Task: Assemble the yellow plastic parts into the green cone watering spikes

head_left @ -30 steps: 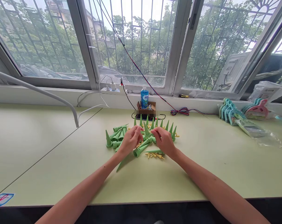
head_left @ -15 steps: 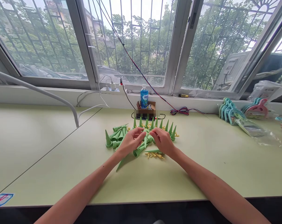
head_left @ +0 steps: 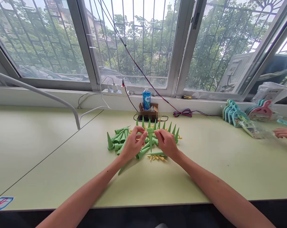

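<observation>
Between my hands a green plastic watering spike (head_left: 150, 139) is held with its tip pointing down and its wider collar up. My left hand (head_left: 132, 144) pinches at its left side near the collar. My right hand (head_left: 167, 142) is closed at the right side of the collar, thumb and finger together. Beneath and to the left lies a pile of loose green spikes (head_left: 121, 136). Behind my hands, several spikes (head_left: 174, 130) stand point up in a curved row. Small yellow pointed pieces (head_left: 157, 157) lie in front, with more around the row.
A small cardboard box (head_left: 154, 109) and a blue bottle (head_left: 146, 98) are at the back. Coiled cable (head_left: 183, 112) lies by the sill. Turquoise hangers (head_left: 233, 114) stand at the right, near another person's hand (head_left: 286, 134). A white tube (head_left: 50, 98) arches over the left side.
The spike between my hands has come upright, collar up, and my right hand has shifted slightly right. At far right, the other person's hand has moved inward with a turquoise item.
</observation>
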Action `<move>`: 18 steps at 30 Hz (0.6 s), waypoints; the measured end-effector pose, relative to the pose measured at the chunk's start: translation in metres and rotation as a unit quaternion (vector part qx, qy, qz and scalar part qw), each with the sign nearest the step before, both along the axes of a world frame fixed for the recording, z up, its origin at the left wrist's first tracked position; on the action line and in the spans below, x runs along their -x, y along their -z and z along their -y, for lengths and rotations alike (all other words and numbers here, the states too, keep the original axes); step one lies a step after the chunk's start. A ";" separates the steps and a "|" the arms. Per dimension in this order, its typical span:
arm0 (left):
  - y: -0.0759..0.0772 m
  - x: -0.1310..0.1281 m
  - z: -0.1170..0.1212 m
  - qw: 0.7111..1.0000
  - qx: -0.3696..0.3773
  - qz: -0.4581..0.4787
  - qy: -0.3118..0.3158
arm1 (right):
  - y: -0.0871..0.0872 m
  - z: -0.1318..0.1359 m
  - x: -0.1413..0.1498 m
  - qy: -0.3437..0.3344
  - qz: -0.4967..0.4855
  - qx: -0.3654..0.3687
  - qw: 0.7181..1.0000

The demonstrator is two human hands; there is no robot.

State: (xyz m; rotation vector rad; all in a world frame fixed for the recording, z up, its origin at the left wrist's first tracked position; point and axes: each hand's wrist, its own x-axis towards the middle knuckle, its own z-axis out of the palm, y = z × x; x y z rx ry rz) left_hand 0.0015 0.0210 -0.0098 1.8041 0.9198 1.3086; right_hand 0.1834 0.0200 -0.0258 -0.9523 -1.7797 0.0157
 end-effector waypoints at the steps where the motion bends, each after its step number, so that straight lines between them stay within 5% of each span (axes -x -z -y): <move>1: 0.000 0.000 -0.001 1.000 0.021 0.017 0.013 | 0.000 0.000 0.000 0.005 -0.007 -0.009 1.000; 9: -0.008 0.002 0.000 0.979 0.159 0.048 0.119 | 0.000 0.001 -0.001 -0.042 0.012 -0.095 0.995; 18: -0.011 0.002 0.003 0.954 0.243 0.031 0.173 | 0.001 0.002 -0.002 -0.067 0.056 -0.107 0.990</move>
